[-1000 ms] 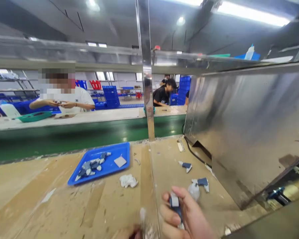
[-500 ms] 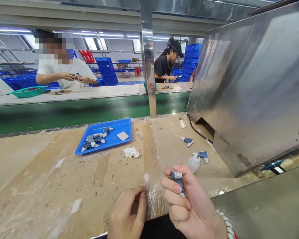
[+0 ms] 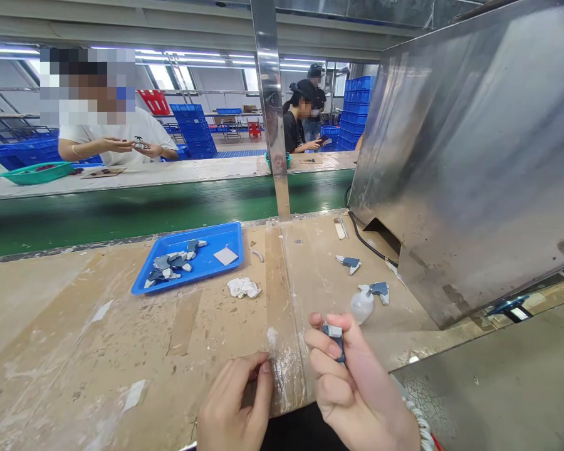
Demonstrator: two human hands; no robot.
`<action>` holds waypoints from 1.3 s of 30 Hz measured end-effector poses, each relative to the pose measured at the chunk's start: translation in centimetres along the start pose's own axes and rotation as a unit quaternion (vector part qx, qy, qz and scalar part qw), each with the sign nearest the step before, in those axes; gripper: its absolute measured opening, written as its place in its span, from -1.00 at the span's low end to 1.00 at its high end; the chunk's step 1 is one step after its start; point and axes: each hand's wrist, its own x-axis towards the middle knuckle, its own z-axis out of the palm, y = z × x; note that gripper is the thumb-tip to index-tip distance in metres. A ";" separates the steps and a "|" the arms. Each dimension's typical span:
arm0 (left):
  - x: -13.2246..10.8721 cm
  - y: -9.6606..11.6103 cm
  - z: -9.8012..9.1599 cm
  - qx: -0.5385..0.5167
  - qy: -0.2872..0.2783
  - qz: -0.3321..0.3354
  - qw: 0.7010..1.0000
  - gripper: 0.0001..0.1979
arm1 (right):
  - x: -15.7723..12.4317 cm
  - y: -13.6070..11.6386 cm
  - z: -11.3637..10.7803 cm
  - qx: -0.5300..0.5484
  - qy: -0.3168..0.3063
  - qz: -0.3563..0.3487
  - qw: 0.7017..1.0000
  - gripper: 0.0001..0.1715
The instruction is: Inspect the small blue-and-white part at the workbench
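Observation:
My right hand (image 3: 357, 388) grips a small blue and grey plastic part (image 3: 334, 335) upright between thumb and fingers, just above the bench's near edge. My left hand (image 3: 237, 407) rests at that edge with its fingertips pinched together; what is between them is hidden. Beyond my right hand lie two more blue and grey parts (image 3: 349, 263) (image 3: 380, 290) and a small clear bottle (image 3: 361, 304). A crumpled white cloth (image 3: 243, 287) lies ahead of my left hand. Farther back, a blue tray (image 3: 216, 238) holds several parts and a white square.
A slanted steel housing (image 3: 470, 163) fills the right side, with a black cable (image 3: 364, 241) at its foot. A steel post (image 3: 272, 125) stands at the back edge, a green conveyor belt (image 3: 122, 213) behind it. Other people work at the far bench.
The camera has tilted down, bringing both hands into view. My left hand has come up to the bench edge. My right hand keeps hold of the part.

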 end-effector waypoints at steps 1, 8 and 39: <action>0.0 0.1 0.0 0.001 -0.001 -0.002 1.000 -0.89 | 0.0 0.0 0.0 0.009 0.010 -0.003 1.000 -0.36; 0.2 0.4 -0.1 0.007 0.002 -0.008 1.000 -0.85 | -0.3 0.0 -0.3 -0.024 0.011 -0.016 1.000 -0.35; 0.1 0.2 0.0 0.006 0.007 0.011 1.000 -0.92 | -0.3 -0.4 -2.6 -0.028 -0.161 0.054 0.985 -0.74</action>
